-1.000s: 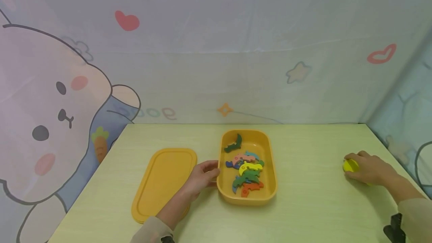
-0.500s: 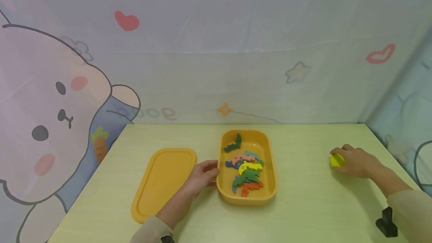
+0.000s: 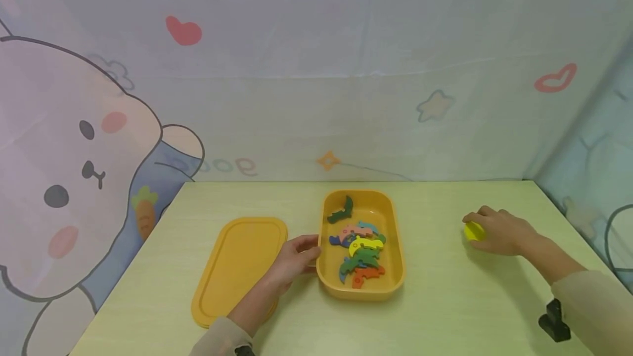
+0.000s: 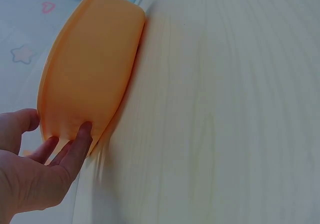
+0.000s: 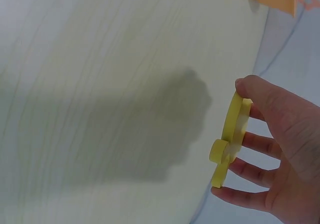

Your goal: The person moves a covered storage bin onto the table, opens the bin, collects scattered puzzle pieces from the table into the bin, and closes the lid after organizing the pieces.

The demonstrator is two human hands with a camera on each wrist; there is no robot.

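My left hand (image 3: 295, 260) rests against the left outer wall of a yellow-orange plastic box (image 3: 399, 268). In the left wrist view its thumb is right at the rim and its spread fingertips touch the wall. Inside the box lie several flat animal-shaped toy blocks, among them a dark green one (image 3: 348, 209), a yellow one (image 3: 366, 244) and an orange-red one (image 3: 368, 274). To the right of the box, my right hand (image 3: 501, 232) grips a thick yellow toy block (image 5: 234, 121) by its edges, between thumb and fingertips, close over the table.
A flat yellow-orange lid (image 3: 242, 262) lies left of the box, partly behind my left forearm. The pale wooden table (image 3: 440, 312) ends at a printed cloth (image 3: 376, 98) hanging behind it and on the right.
My right hand has moved left across the table with the yellow toy block, from near the right edge toward the box. The left hand and box have stayed in place.
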